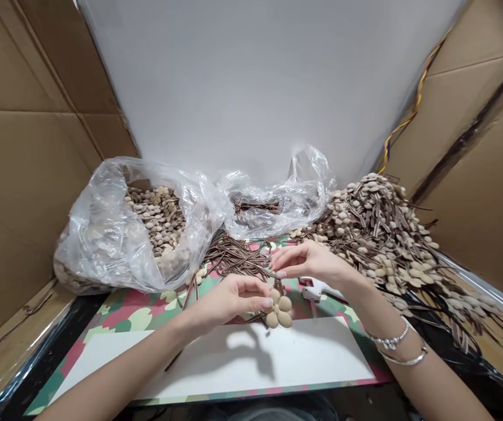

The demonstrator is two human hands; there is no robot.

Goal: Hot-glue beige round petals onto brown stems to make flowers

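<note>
Pinched between the thumb and fingers of my left hand (245, 298) is a beige flower-shaped piece (279, 310) with rounded petals, held above a white sheet (216, 362). My right hand (308, 261) has its thumb and fingertips closed at a short brown strip (279, 285) just above the flower piece. Behind my hands lies a loose pile of brown striped strips (238, 254). A white glue gun (319, 289) rests below my right wrist, its nozzle pointing toward the white sheet.
At the left stands a clear plastic bag (106, 234) full of beige rounded pieces (161, 219). Another plastic bag (273, 219) with strips lies at the back. A large heap of finished-looking stems (378, 228) covers the right side. Cardboard walls (27, 146) flank the table.
</note>
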